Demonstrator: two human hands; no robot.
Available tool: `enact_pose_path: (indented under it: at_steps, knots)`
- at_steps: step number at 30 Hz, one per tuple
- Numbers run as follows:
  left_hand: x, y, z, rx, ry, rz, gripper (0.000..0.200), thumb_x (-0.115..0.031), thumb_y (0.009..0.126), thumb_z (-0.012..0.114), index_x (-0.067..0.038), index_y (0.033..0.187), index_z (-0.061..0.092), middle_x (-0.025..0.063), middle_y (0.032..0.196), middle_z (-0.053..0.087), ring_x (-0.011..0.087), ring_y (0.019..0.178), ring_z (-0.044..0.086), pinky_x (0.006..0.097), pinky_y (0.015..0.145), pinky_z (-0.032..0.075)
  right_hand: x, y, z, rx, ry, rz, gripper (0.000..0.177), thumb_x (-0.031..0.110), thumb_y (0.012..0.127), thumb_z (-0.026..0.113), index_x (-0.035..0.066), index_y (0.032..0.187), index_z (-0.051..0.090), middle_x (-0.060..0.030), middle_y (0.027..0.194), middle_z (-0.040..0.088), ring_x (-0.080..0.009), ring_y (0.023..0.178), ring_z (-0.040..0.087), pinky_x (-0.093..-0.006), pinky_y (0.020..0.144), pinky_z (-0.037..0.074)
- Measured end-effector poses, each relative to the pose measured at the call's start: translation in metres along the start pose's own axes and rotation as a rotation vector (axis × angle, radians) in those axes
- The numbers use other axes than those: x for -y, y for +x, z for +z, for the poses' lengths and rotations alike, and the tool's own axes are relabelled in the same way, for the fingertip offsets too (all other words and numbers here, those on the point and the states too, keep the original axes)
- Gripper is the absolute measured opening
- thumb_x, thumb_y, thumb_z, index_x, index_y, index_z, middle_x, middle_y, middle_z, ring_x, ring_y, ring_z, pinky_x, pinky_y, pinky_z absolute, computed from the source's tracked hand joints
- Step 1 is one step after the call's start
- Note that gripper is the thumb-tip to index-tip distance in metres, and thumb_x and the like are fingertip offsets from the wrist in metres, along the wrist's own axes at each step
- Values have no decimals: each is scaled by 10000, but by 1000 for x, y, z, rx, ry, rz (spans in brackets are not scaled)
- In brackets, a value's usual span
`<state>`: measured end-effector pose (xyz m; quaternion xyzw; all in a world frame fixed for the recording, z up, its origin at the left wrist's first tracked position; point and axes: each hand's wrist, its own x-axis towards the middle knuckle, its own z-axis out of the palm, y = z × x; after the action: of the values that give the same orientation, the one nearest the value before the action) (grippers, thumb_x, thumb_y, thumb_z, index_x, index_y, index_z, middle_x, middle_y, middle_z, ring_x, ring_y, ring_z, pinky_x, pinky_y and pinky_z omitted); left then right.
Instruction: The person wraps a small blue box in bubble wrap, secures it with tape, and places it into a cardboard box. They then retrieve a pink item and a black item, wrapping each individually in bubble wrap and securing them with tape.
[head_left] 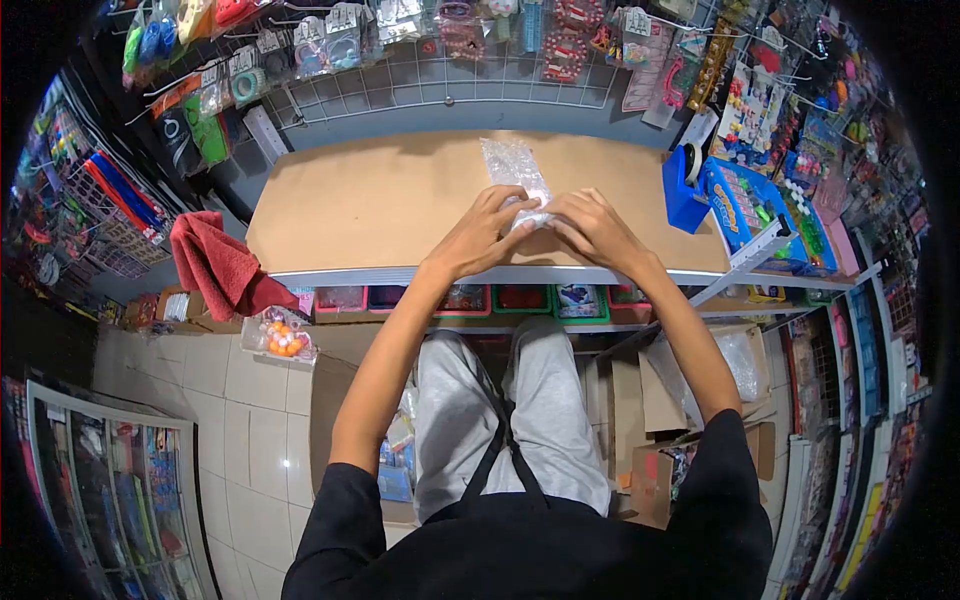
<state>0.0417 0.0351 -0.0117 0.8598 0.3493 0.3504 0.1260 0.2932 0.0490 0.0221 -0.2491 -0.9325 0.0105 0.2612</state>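
A strip of clear bubble wrap (512,165) lies on the tan tabletop (370,200), running from the middle of the table toward its front edge. At its near end the wrap is bunched or folded into a pale bundle; what is inside, if anything, I cannot make out. My left hand (487,230) grips this bundle from the left, thumb and fingers bent around it. From the right, my right hand (597,228) pinches the same end with curled fingers. Both hands are close together just behind the front edge.
A blue tape dispenser (686,192) and a blue display box (750,215) stand at the table's right end. A red towel (215,262) hangs at the left corner. Coloured trays (522,299) sit under the tabletop. Packaged goods hang on a wire rack (450,85) behind.
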Motion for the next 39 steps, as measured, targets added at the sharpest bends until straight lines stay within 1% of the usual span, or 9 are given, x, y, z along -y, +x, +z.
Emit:
enact_pose_path:
  at_steps: [6,9,12,18,24,27,33,36,39]
  knots:
    - [1,6,-2,-45,-142,-19,453,-292,952,691,-28,1313,612,187,1231,621,379,1148,587,434,975,476,-17,18,17,-190,284,42,249,170,971,634,-5,1147,656,-155,1069,664,-346,1011,640,-393,858,513]
    - [0,5,5,-164,-218,-101,405,-232,934,711,-21,1265,612,206,1153,649,411,1038,631,448,866,512,-19,23,16,-109,408,258,255,196,967,653,-8,1118,684,-165,1017,674,-308,951,655,-363,840,516]
    - [-2,8,7,-221,-259,-166,363,-199,955,698,-10,1247,596,195,1096,670,356,968,681,393,810,545,-25,25,27,-199,459,290,264,213,948,698,-13,1083,710,-138,978,692,-238,882,659,-336,796,517]
    - [5,13,18,-428,-241,-114,264,-146,947,705,16,1140,628,186,1087,676,315,966,698,376,863,561,-38,25,47,-236,779,523,277,214,905,774,-8,1065,732,-82,999,709,-140,856,642,-295,812,517]
    - [9,18,24,-456,-294,-237,175,-101,939,697,42,1034,662,168,1086,678,273,1010,696,368,887,572,-44,28,61,-375,654,387,281,232,901,788,-14,1025,732,-54,923,678,-137,886,646,-285,796,523]
    - [9,19,24,-464,-345,-269,156,-91,939,693,39,1022,666,166,1083,677,265,1020,694,370,892,577,-35,27,61,-310,897,740,315,254,891,802,-5,1050,718,-77,920,665,-158,904,654,-298,801,537]
    - [12,21,42,-786,-130,-347,282,-169,914,747,82,1022,675,193,1019,703,264,962,714,365,828,586,-10,28,60,-463,1067,871,383,262,855,843,12,1097,683,-106,962,676,-162,890,663,-281,754,562]
    - [5,18,37,-588,-322,-550,330,-207,897,744,102,998,685,255,937,715,311,899,735,380,797,581,-25,26,71,-458,979,853,397,266,831,863,-1,1067,687,-101,942,699,-148,843,666,-273,725,553]
    - [2,19,30,-565,-388,-540,339,-225,909,736,99,1003,700,249,923,740,290,844,747,377,748,581,-23,25,68,-403,970,818,342,218,899,795,-25,1087,644,-106,944,704,-152,799,700,-299,657,621]
